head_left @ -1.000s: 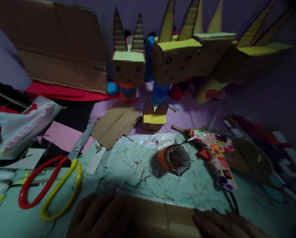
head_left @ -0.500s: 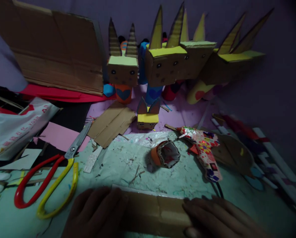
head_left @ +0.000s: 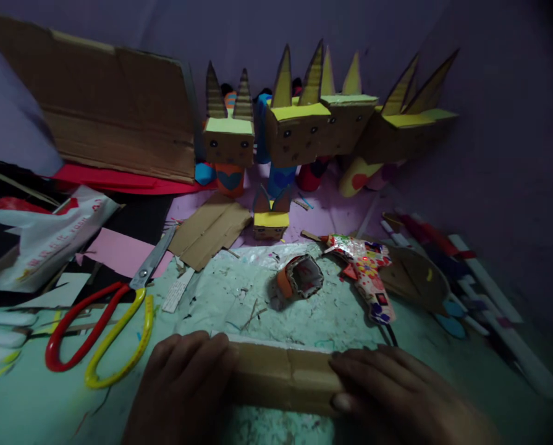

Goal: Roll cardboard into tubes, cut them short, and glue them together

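A folded strip of brown cardboard (head_left: 283,377) lies level at the bottom middle, close to the table's near side. My left hand (head_left: 183,383) grips its left end, fingers curled over the top edge. Around the right end my right hand (head_left: 387,383) is closed, with the thumb on the near face and the fingers over the top. Beyond the strip, an orange cardboard ring (head_left: 284,284) rests on its side. To its right lies a flower-patterned glue gun (head_left: 366,272). Scissors (head_left: 137,290) with one red and one yellow handle lie left of my left hand.
Box-headed cardboard figures with pointed ears (head_left: 299,133) stand along the back. A small cardboard head (head_left: 270,225) sits before them. A large cardboard sheet (head_left: 128,111) leans at the back left, above a plastic bag (head_left: 58,241). Several markers (head_left: 484,278) lie at right.
The camera view has shifted, so the figures sit lower and the right-hand things lie further left. Both hands still hold the cardboard strip, and more of its near edge now shows.
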{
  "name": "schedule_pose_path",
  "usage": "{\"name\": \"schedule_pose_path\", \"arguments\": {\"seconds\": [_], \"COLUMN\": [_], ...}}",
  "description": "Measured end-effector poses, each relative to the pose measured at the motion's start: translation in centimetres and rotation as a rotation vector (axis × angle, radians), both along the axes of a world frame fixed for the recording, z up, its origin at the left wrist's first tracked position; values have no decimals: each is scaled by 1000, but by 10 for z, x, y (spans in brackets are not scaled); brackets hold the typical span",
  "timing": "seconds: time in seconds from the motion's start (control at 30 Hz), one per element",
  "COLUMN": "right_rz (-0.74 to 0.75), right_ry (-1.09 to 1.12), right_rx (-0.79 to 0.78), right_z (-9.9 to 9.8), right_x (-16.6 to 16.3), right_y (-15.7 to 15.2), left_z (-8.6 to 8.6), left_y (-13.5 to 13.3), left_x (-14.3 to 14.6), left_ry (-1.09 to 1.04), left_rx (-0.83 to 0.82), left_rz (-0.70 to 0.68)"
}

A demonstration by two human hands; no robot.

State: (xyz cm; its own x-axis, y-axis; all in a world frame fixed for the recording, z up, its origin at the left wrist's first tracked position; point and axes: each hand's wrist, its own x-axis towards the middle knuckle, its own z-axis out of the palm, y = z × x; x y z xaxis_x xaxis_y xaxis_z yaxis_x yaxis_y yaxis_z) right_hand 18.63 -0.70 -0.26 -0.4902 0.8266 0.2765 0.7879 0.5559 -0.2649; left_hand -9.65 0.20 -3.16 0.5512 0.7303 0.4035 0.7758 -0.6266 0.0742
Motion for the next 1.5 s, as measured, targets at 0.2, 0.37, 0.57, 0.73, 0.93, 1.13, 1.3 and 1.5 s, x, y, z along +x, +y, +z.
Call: {"name": "schedule_pose_path", "arguments": {"seconds": [0.2,0.37,0.57,0.73,0.93,1.13,1.3,1.5], "right_rz": [-87,-102,-86,-23,-133,-111,-148,-485], "right_ry": [94,134,155,119,218,249,393,854], "right_rx": [-16,48,97,218,159,6,-74,-327], "right_z": [8,-2,-13,-19,-22,-16,-17,-24], "right_x": [-13,-11,-6,-5,-9,-17,-23,-21], "right_y": [0,-8,-18,-29,-46,-37,-36,-37], "left_z": [4,4,15,20,22,23,22,20], "left_y": [-2,-5,-9,-8,-13,-16,-18,-21], "left_x": [10,11,8,8,7,7,8,8], "left_ry": [-33,-208,-397,-289,-272,-289,-323,-344], "left_rx": [-60,-31,-119,-245,-241,-227,-275,-313], "left_rz": [69,49,107,15,-62,-104,-65,-29]}}
